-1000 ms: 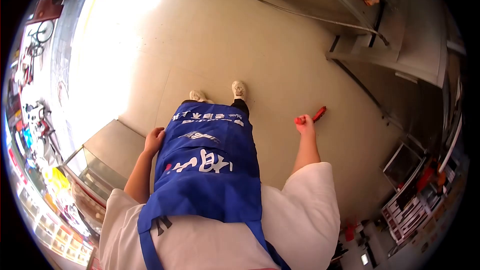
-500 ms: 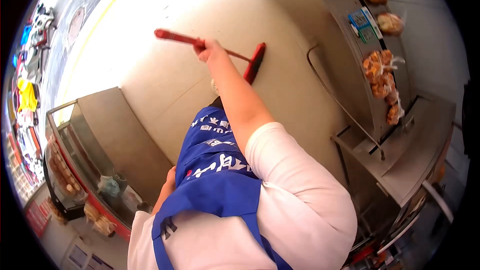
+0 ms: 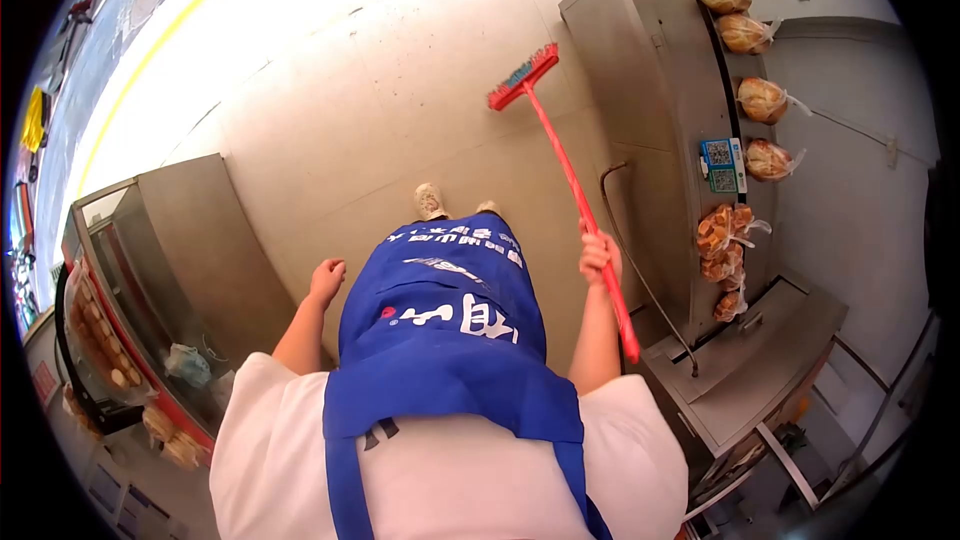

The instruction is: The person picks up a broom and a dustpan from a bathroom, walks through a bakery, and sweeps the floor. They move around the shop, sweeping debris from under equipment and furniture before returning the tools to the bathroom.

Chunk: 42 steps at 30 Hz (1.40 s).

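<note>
A pale, smooth floor [image 3: 400, 140] spreads out under bright light, with a yellow line [image 3: 150, 50] at its far left. Over it, right of centre, is a red broom [image 3: 567, 178], its head [image 3: 522, 77] at the far end, with red and teal bristles; whether they touch the floor I cannot tell.

The broom is probably light, with a stiff handle that looks like smooth plastic and might slip in a wet palm. The head likely makes the far end heavier, so a firm hold on the near half of the handle should suit, with a second hand for better control.

The right hand [image 3: 600, 255] grips that near half, fingers wrapped round it, the butt jutting out nearer the body. The left hand [image 3: 327, 278] hangs left of the blue apron [image 3: 440, 330], fingers loosely bent, with nothing visible in it.

Farther out, a metal cabinet [image 3: 195, 230] stands left; on the right, bagged loaves [image 3: 763, 100] line a steel counter [image 3: 650, 120].
</note>
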Available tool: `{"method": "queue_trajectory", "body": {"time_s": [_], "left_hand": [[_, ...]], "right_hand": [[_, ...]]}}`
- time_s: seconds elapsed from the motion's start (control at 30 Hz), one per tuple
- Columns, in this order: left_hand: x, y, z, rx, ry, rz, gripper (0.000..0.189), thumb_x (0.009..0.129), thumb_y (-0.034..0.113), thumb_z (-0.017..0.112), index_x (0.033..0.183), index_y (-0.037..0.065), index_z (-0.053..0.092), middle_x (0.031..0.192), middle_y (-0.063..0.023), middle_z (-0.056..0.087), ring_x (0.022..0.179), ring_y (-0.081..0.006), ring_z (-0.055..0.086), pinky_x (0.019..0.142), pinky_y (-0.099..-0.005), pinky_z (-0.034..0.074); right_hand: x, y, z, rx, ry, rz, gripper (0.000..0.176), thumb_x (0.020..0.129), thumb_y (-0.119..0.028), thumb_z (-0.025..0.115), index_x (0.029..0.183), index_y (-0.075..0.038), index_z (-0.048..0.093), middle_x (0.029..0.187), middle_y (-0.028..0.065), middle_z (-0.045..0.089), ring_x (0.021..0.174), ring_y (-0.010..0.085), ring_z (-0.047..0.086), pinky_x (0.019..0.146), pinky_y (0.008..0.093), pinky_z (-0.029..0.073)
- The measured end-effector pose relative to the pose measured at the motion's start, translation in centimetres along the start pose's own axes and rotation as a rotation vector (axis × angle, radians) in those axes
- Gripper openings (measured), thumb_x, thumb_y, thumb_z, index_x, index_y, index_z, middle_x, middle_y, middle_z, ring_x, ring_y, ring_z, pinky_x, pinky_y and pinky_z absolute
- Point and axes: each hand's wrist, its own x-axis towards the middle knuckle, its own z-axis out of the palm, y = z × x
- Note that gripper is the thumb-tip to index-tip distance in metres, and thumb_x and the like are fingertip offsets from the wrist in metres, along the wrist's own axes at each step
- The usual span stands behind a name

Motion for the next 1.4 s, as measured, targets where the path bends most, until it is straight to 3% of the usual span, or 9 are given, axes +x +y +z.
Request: {"method": "queue_trajectory", "body": {"time_s": [0.2,0.37,0.43,0.6,0.83,1.03,1.1,1.27,1.4], "left_hand": [[4.4,8.5,2.4,0.100,-0.086,0.088,0.031,0.075,0.023,0.051,0.096,0.001,0.057,0.083,-0.0107,0.061,0.069,-0.0166,0.058,0.066,-0.0282,0.045],[6.6,13.7,2.3,0.178,-0.045,0.151,0.032,0.075,0.025,0.052,0.097,0.003,0.057,0.090,-0.0141,0.061,0.081,-0.0206,0.059,0.073,-0.0301,0.045],[6.5,15.6,1.8,0.084,0.023,0.009,0.032,0.076,0.024,0.051,0.099,0.003,0.056,0.090,-0.0132,0.060,0.079,-0.0189,0.058,0.071,-0.0296,0.045],[3.6,20.2,2.2,-0.327,0.217,-0.229,0.032,0.081,0.020,0.048,0.105,0.001,0.051,0.090,-0.0069,0.058,0.076,-0.0141,0.056,0.064,-0.0250,0.045],[-1.8,25.8,11.5,-0.567,0.280,-0.375,0.031,0.080,0.022,0.051,0.102,0.001,0.053,0.090,-0.0079,0.059,0.077,-0.0137,0.055,0.066,-0.0258,0.044],[-4.4,29.3,19.9,-0.776,0.312,-0.478,0.031,0.079,0.023,0.053,0.100,0.001,0.056,0.090,-0.0092,0.060,0.079,-0.0151,0.056,0.070,-0.0258,0.044],[-4.5,32.1,20.6,-0.848,0.344,-0.476,0.029,0.080,0.021,0.051,0.100,0.001,0.055,0.088,-0.0084,0.059,0.075,-0.0139,0.056,0.067,-0.0250,0.044],[-2.4,33.0,28.6,-1.223,0.404,-0.470,0.029,0.081,0.021,0.049,0.102,0.002,0.053,0.084,-0.0054,0.058,0.069,-0.0110,0.054,0.059,-0.0225,0.043],[-0.3,33.2,35.6,-1.315,0.421,-0.438,0.030,0.080,0.021,0.050,0.102,0.002,0.052,0.082,-0.0048,0.057,0.067,-0.0113,0.053,0.058,-0.0230,0.043]], "right_hand": [[-5.4,-0.3,1.2,-0.145,0.447,-0.081,0.025,0.083,-0.009,0.037,0.103,0.005,0.042,0.055,-0.0022,0.036,0.040,0.0048,0.036,0.034,0.0182,0.033],[5.9,-12.3,-0.4,0.338,0.679,-0.057,0.005,0.074,0.001,0.041,0.070,-0.001,0.041,0.048,-0.0017,0.037,0.042,0.0079,0.040,0.039,0.0188,0.041],[13.2,-15.1,0.9,0.128,0.694,-0.326,0.024,0.069,0.005,0.047,0.049,-0.006,0.038,0.048,0.0003,0.039,0.046,0.0122,0.044,0.044,0.0229,0.043],[38.3,-18.3,9.2,-0.141,0.794,-0.093,0.014,0.075,0.001,0.047,0.063,-0.002,0.040,0.058,0.0043,0.037,0.052,0.0129,0.044,0.044,0.0179,0.044],[70.0,-2.8,34.5,-0.372,0.620,0.055,0.010,0.071,0.009,0.036,0.068,0.005,0.044,0.062,0.0105,0.047,0.052,0.0205,0.052,0.044,0.0258,0.050],[72.8,-0.2,46.1,-0.341,0.361,0.172,0.009,0.074,0.006,0.037,0.068,0.001,0.042,0.052,0.0023,0.040,0.042,0.0120,0.043,0.041,0.0188,0.046],[71.9,-3.6,45.1,-0.331,0.456,0.551,0.008,0.074,0.006,0.041,0.082,0.004,0.041,0.054,0.0013,0.040,0.042,0.0095,0.041,0.036,0.0179,0.043],[60.9,-4.1,38.9,-1.867,0.677,0.608,0.004,0.080,-0.010,0.043,0.083,-0.007,0.043,0.050,-0.0055,0.031,0.037,0.0039,0.030,0.033,0.0188,0.027],[53.2,-3.1,39.8,-2.717,0.282,0.702,0.006,0.074,-0.006,0.042,0.076,-0.004,0.037,0.055,0.0043,0.040,0.039,0.0140,0.041,0.034,0.0310,0.039]]}}
